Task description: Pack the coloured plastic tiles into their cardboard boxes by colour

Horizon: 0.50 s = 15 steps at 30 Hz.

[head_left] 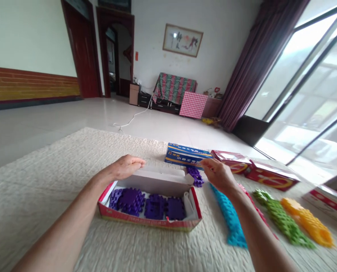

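An open red and white cardboard box (145, 219) lies on a cream quilted mat (43, 196) in front of me. Several purple plastic puzzle blocks (148, 206) fill it. My left hand (125, 166) rests on the far left edge of the box's raised lid flap (159, 177), fingers curled over it. My right hand (217, 173) hovers just right of the flap, fingers bent in a loose pinch; I cannot make out anything in them. One loose purple block (196, 176) lies on the mat between the box and my right hand.
A blue box (186, 155) and two red boxes (233, 160) (273, 177) lie beyond. Rows of cyan (232, 219), green (281, 219) and orange (306, 221) blocks lie on the right, with another red and white box (329, 202) at the edge. Tiled floor, furniture and a window surround the mat.
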Each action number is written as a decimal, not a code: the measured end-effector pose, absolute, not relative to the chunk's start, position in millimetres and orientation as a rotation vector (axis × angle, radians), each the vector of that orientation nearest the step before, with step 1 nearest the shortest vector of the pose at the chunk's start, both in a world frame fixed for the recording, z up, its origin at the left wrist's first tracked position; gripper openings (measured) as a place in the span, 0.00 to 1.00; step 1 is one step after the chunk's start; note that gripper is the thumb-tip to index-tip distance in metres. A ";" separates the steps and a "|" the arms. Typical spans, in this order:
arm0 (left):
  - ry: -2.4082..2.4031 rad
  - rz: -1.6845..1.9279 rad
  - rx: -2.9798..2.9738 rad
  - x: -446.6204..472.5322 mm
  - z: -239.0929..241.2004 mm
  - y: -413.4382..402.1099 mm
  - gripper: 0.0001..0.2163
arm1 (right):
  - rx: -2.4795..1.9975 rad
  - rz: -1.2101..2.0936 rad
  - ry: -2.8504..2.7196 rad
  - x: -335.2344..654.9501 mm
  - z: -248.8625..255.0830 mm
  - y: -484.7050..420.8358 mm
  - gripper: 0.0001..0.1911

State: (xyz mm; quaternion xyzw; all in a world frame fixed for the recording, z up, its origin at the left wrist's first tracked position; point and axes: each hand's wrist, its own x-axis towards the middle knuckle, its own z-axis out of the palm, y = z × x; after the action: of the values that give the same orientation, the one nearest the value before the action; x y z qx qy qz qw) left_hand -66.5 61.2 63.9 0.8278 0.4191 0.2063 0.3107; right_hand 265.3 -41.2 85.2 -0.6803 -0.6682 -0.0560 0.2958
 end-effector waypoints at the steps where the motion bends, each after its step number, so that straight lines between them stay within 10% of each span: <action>1: 1.098 0.546 2.203 -66.6 63.3 61.4 0.18 | -1.847 -0.120 -1.806 276.7 78.1 -33.9 0.12; 15: 1.077 0.521 2.240 -67.4 63.1 60.9 0.18 | -1.914 -0.041 -2.138 278.7 32.2 -3.7 0.17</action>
State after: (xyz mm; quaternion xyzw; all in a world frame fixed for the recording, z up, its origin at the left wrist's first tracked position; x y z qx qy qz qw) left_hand -67.4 60.9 63.1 0.8424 0.4051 0.1961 0.2963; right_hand 278.7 -3.7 32.2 -0.6609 -0.7380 -0.0142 0.1355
